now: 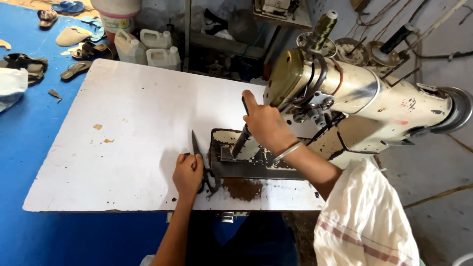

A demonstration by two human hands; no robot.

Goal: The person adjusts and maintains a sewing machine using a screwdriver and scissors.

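Note:
My left hand [187, 173] rests on the white table [128, 123], curled over the handles of dark scissors [199, 155] whose blades point away from me. My right hand [265, 123] grips a dark tool with a long shaft [240, 142]. The tool's tip points down at the metal bed plate [256, 165] under the head of a worn cream sewing machine [364, 106]. A thin bangle sits on my right wrist. A white sleeve with reddish stripes covers that arm near the elbow.
A thread spool [325, 22] stands on top of the machine. Beyond the table's far edge stand white plastic jugs [148, 49] and a bucket [117, 15]. Sandals and shoe soles [74, 49] lie on the blue floor mat [29, 148] at left.

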